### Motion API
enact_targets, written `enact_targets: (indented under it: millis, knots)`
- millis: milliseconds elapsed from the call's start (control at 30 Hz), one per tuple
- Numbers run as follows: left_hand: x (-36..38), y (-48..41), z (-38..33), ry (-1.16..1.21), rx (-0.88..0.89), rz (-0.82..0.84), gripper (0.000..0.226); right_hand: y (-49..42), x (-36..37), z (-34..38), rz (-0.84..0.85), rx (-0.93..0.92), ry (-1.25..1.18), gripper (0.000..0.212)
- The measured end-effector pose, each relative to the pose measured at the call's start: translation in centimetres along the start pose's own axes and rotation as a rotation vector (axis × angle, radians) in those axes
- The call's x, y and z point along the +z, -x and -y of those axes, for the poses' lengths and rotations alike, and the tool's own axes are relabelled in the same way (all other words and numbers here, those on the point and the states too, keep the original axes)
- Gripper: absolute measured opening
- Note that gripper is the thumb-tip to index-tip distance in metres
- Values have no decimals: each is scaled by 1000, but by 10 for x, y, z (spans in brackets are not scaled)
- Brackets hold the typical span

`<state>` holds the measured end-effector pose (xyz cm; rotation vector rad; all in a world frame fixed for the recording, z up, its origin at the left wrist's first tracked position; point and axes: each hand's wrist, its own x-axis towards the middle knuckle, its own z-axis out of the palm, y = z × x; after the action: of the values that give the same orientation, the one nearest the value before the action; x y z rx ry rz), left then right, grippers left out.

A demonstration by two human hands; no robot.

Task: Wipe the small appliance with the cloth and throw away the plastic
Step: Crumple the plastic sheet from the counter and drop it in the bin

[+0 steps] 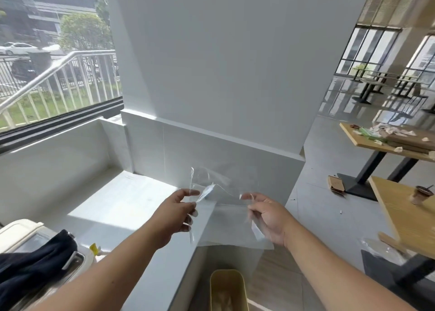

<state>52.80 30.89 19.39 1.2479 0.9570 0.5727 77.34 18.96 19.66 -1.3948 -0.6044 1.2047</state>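
A clear plastic sheet (223, 193) is stretched between both hands in front of the white wall. My left hand (175, 214) pinches its left edge and my right hand (268, 216) pinches its right edge. Directly below the sheet, at the bottom of the view, stands a yellow bin (227, 289) with an open top. The small cream-coloured appliance (21, 233) sits on the white ledge at the lower left. A dark cloth (35, 263) lies draped over it.
The white ledge (117, 212) runs under a window at the left. Wooden tables (400, 207) on black legs stand at the right, one strewn with paper scraps, one with a cup (421, 194). Bits of litter lie on the grey floor.
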Motion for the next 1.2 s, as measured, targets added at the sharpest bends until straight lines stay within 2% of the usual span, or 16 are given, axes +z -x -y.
enact_targets:
  millis: [100,233,367,467,600,700,800,933,1067,1200]
  knots:
    - [11,-10,0,16,1,34,34,-6,-12,-2,-70,-21,-41,38]
    - [25,-29,-2,43,-11,48,30,-17,-30,-3,-55,15,-58,36]
    - [44,-48,-1,33,-37,44,27,-26,-51,-1,-96,9,130,41]
    - [63,-59,-4,31,-39,68,18,-29,-67,3,-127,-36,235,37]
    - [84,-74,-7,47,-79,65,28,-33,-94,12,-92,10,277,26]
    - [96,-89,-5,10,-122,112,37,-38,-112,14,-116,21,407,27]
    - [109,-105,-2,-135,-131,124,46,-43,-128,9,-110,44,571,36]
    - [131,-120,9,-469,45,56,9,-49,-147,0,-83,72,703,39]
    - [152,-131,13,-730,169,35,34,-53,-162,-15,-49,78,816,33]
    - [167,-145,21,-930,240,54,31,-58,-167,-27,14,12,1047,27]
